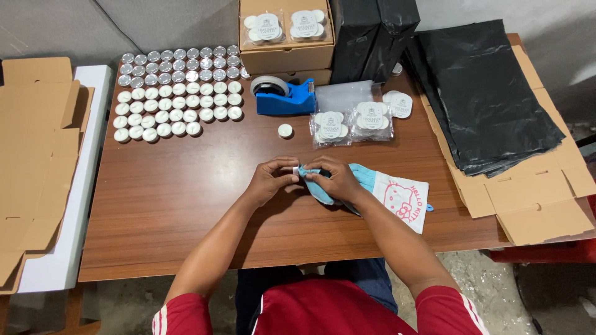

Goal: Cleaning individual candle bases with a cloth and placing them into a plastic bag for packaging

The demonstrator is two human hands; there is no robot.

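Observation:
My left hand point(271, 178) and my right hand point(335, 179) meet over the middle of the brown table point(174, 205). Between the fingertips sits a small white tealight candle point(296, 169), pinched by my left fingers. My right hand grips a blue-and-white cloth point(397, 195) with a pink cartoon print and presses one corner of it against the candle. The rest of the cloth trails to the right over the table.
Rows of white and silver tealights point(177, 93) fill the far left. A blue tape dispenser point(282, 96), one loose tealight point(285, 130), bagged candle packs point(351, 124) and an open carton point(285, 37) lie beyond. Black plastic bags point(484, 93) and flat cardboard point(37, 155) flank the table.

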